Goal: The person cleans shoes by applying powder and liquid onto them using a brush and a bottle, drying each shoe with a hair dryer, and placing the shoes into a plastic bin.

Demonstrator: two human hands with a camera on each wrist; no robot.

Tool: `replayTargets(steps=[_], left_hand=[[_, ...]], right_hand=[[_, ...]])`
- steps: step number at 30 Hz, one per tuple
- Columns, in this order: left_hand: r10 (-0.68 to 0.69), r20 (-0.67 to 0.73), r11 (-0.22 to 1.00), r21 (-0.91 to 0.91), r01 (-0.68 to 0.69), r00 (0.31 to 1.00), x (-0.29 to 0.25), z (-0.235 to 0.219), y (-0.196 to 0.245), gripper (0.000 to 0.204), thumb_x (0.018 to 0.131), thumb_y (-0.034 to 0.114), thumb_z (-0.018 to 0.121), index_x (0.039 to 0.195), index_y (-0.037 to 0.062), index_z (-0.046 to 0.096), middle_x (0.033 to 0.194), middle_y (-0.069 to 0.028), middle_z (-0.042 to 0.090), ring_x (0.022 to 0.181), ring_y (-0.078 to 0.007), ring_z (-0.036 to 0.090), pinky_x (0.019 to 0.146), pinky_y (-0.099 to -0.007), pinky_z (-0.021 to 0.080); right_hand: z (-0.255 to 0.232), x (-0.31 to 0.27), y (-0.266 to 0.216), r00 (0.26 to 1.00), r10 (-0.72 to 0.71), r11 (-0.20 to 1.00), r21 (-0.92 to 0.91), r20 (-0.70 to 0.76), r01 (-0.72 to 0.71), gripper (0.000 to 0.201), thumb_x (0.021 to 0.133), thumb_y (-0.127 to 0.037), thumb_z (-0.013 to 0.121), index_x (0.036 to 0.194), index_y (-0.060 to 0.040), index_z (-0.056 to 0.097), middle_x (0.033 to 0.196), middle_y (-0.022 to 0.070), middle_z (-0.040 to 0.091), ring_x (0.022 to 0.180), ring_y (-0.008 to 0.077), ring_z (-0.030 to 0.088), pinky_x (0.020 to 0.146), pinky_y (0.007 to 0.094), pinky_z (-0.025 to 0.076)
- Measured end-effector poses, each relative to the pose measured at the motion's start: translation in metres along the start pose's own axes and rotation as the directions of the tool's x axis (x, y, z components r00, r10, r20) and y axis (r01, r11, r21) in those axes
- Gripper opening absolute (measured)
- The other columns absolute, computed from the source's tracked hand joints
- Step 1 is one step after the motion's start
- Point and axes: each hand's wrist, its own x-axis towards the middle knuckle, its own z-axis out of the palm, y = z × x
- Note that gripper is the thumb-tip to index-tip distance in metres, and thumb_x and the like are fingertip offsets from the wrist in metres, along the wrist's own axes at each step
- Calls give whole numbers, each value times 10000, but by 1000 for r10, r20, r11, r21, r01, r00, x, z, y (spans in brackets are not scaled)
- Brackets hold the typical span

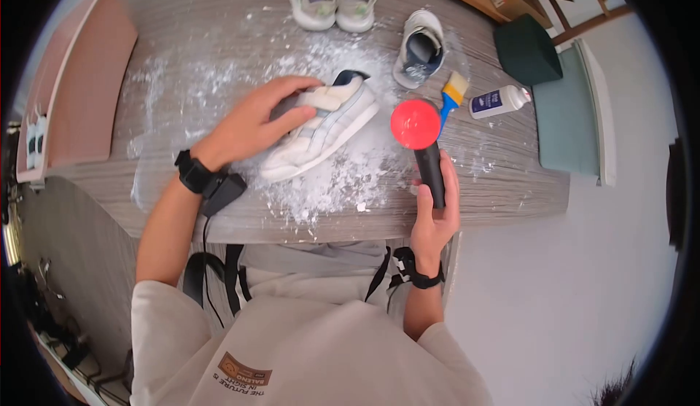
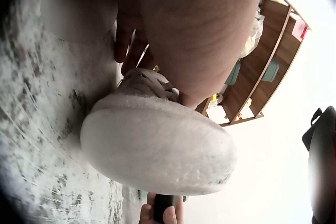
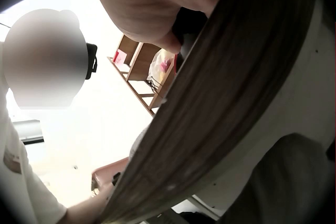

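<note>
The shoe [image 1: 329, 126] sits on the bench [image 1: 503, 200] under the left hand [image 1: 251, 123] and to the left of the right hand [image 1: 437, 224]. From where I stand, the left hand holds the shoe, thumb and fingers laid across its upper near the collar [image 1: 351, 78]; the right hand is wrapped round the black handle [image 1: 432, 184] of a handheld tool [image 1: 426, 158]. Judged by its build, the shoe is light and not fragile, with a pliable upper and a firmer sole [image 1: 339, 148]. White residue [image 1: 350, 180] lies between the hands and may let the sole slide under side load. Recommended hold: grip across the midfoot, or brace the heel from inside; avoid pinching the soft collar alone. The tool appears rigid; keep hold of its handle, clear of the red head [image 1: 415, 124]. The shoe's long axis runs diagonally: toe to the right of the left wrist, pointing leftward and toward the person [image 1: 313, 348]; heel beyond the left fingertips. Whether the sole sits fully flat, I cannot tell. The tool's axis runs forward from the right palm, leaning slightly left, head foremost.
</note>
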Motion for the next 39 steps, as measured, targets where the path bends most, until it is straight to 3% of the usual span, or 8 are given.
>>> replayTargets(steps=[4,9,18,24,31,34,37,39], left_hand=[[8,7,1000,3,-8,1000,0,1,3,431,1013,214,627,1411,54,574,1368,-128,627,1220,-233,598,1075,-354,450],[17,27,1000,3,-17,999,1,2,7,436,1006,191,635,1413,53,564,1371,-109,619,1221,-220,579,1083,-353,429],[150,93,957,235,-168,984,5,7,32,461,930,143,687,1364,33,576,1363,-158,613,1275,-307,565,1120,-401,409],[238,230,858,406,-315,944,10,13,69,484,905,157,728,1351,26,595,1360,-193,593,1265,-375,549,1103,-445,418],[284,337,705,561,-434,898,7,25,97,506,867,163,763,1322,10,604,1152,-186,603,1125,-378,557,1012,-453,451],[238,359,672,610,-420,902,3,15,104,498,845,193,786,1274,7,615,1125,-187,605,1105,-375,551,994,-449,452],[101,301,690,666,-284,948,-4,9,105,530,817,252,824,1238,4,617,1100,-178,617,1082,-377,557,976,-442,453],[123,250,656,706,-268,960,-9,15,104,577,811,314,832,1244,10,604,1103,-174,625,1075,-378,568,998,-457,446]], right_hand=[[-40,3,4,971,-229,816,-530,71,231,437,958,14,639,1386,60,566,1454,235,556,1321,349,571,1074,414,479],[-75,8,17,972,-233,731,-663,-22,160,444,952,15,645,1390,32,572,1450,214,565,1332,365,560,1109,417,441],[-85,12,20,989,-130,777,-626,-70,58,415,960,0,622,1373,-34,604,1470,162,550,1351,372,528,1116,414,431],[-89,11,23,971,-226,752,-648,-77,123,413,916,-11,679,1325,-38,632,1436,142,573,1339,359,526,1112,433,424],[-95,9,23,950,-300,750,-636,-84,181,342,879,-14,704,1219,-29,674,1363,130,609,1300,355,543,1087,448,432],[-95,7,23,943,-312,768,-614,-113,180,309,873,-10,704,1181,-25,687,1327,127,625,1274,355,558,1071,451,441],[-94,7,24,936,-325,782,-595,-132,187,290,869,-1,697,1157,-24,693,1297,126,636,1248,356,572,1055,449,451],[-94,6,24,933,-332,788,-585,-142,192,278,868,4,691,1144,-25,696,1282,127,640,1236,355,579,1050,445,454]])
